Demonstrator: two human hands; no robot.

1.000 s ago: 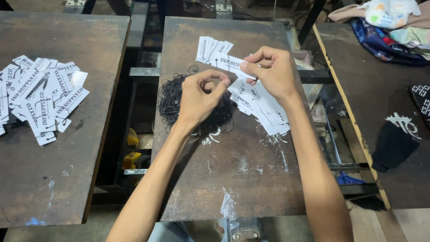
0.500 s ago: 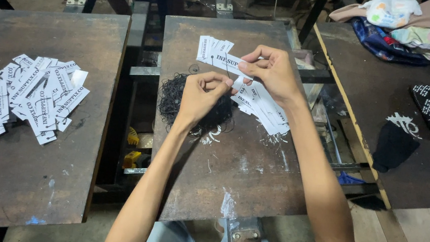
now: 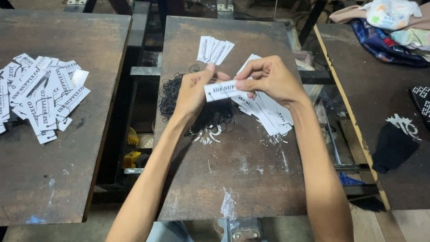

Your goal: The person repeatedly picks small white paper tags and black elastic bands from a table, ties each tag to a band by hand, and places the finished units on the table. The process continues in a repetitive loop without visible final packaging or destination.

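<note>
Near half of middle counter [image 3: 251, 185] bare, room for hands. Far half crowded: black string tangle [image 3: 174, 97], tag spread [image 3: 271, 111], small tag stack [image 3: 213, 49]. Gaps betw. counters drop to metal frame.

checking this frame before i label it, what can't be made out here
Head view, the only one:
- The white tag held between the left hand and right hand: its right end is covered by the right fingers.
- The black string bundle: its middle lies behind the left hand.
- The spread of tags under the right hand: partly covered, count unclear.
- Any string through the held tag: too fine to tell.
</note>
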